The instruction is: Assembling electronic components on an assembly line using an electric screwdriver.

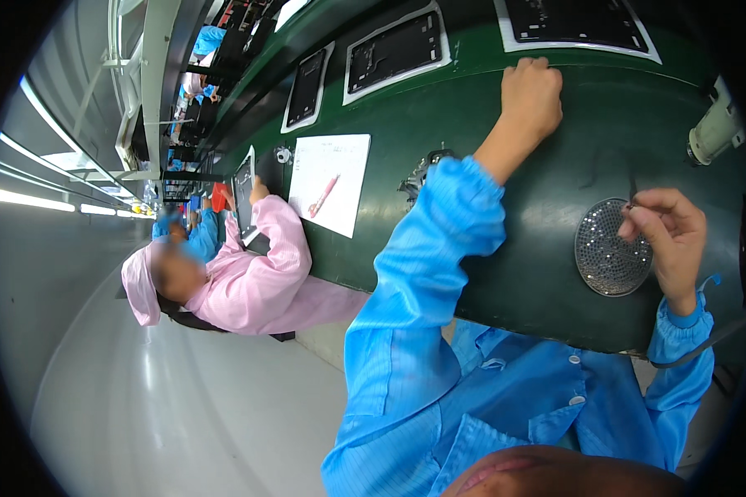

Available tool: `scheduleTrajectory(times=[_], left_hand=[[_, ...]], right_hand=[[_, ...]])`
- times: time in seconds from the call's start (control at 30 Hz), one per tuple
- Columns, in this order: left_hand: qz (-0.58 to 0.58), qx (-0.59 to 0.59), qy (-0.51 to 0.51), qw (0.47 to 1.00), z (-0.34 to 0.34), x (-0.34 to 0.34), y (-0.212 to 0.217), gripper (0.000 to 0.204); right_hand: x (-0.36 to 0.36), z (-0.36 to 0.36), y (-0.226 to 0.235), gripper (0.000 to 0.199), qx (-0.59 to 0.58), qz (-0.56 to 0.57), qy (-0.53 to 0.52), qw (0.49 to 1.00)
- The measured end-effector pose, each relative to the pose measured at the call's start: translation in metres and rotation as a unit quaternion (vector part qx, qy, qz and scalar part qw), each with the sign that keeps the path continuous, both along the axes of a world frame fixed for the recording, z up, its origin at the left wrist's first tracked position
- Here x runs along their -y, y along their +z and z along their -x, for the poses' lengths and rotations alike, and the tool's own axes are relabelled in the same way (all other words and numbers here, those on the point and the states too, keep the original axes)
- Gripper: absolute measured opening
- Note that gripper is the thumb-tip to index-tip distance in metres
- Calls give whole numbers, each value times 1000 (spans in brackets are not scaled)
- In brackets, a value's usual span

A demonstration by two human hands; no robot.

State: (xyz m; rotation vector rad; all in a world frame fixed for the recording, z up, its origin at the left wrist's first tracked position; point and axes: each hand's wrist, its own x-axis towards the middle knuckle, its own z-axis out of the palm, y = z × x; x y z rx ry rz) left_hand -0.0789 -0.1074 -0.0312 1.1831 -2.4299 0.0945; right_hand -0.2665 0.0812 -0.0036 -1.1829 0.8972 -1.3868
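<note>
My left hand (532, 99) is closed into a fist over the green bench, reaching to the near edge of a black flat panel (572, 21) that lies on a white sheet. Its fingertips are turned away, so anything inside them is hidden. Thumb and fingers of my right hand (670, 236) are pinched together on a slim dark tool (632, 184), too small to name. This hand is above the right part of a round tray (601, 248) with a grid of small holes, dotted with shiny little pieces.
A pale cylindrical device (717, 128) stands at the far right. More black panels (394, 51) lie along the back. Left of my arm are a dark metal part (423, 176), a paper sheet (340, 157) and a pink pen (324, 195). A pink-clad co-worker (257, 257) handles another panel.
</note>
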Motion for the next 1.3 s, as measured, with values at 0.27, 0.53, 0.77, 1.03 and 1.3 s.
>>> scheduleTrajectory(times=[0.27, 0.53, 0.77, 1.03, 1.3], left_hand=[[139, 169, 130, 967, 40, 98, -30, 28], [107, 194, 32, 975, 16, 68, -12, 19], [120, -59, -83, 988, -2, -33, -5, 22], [4, -53, -142, 988, -32, -105, -16, 31], [-19, -96, -208, 973, -11, -100, -17, 22]], right_hand=[[1, -4, 6, 7, -5, 79, -9, 997], [2, -3, 5, 7, -21, 70, -21, 997], [8, 18, -13, 11, -91, 38, -74, 992], [29, 21, -22, 14, -100, 65, -100, 988], [59, 24, -29, 11, -178, 65, -107, 976]])
